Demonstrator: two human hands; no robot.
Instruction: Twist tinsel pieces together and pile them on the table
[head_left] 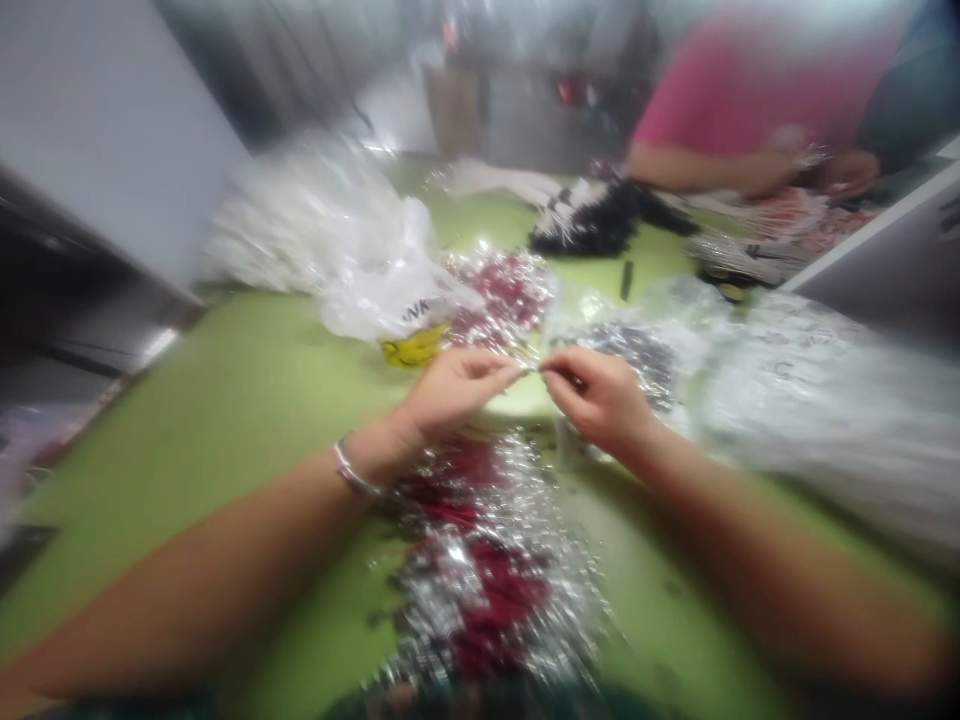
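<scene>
My left hand (461, 388), with a bracelet at its wrist, pinches something tiny between thumb and finger. Facing it, my right hand (600, 395) is pinched too, its fingertips almost meeting the left ones. What they grip is too small and blurred to name. Just beyond the hands lies a heap of small red and silvery pieces (502, 290). Nearer to me, a long pile of dark red and shiny silver pieces (502, 590) spreads over the green table (285, 420). A clear bag with dark grey pieces (637, 350) lies behind my right hand.
White plastic bags (397, 270) bulk up at the back left, and a large clear plastic bag (795, 390) lies on the right. Black and white bundles (585, 220) rest at the back. A person in a pink top (750, 90) works across the table at the far right.
</scene>
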